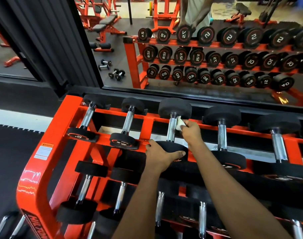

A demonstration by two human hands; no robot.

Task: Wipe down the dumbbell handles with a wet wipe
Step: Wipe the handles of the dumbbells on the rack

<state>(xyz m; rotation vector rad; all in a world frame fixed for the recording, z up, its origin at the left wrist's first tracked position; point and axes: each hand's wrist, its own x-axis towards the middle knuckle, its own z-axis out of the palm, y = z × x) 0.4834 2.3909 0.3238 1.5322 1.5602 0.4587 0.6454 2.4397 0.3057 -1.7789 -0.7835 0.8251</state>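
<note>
I count five dumbbells on the top row of the red rack (49,135). The third dumbbell (174,107) from the left lies with its handle (171,130) running near to far. The left hand (157,156) grips its near end. The right hand (191,131) pinches one white wipe (179,124) against the handle's far end.
</note>
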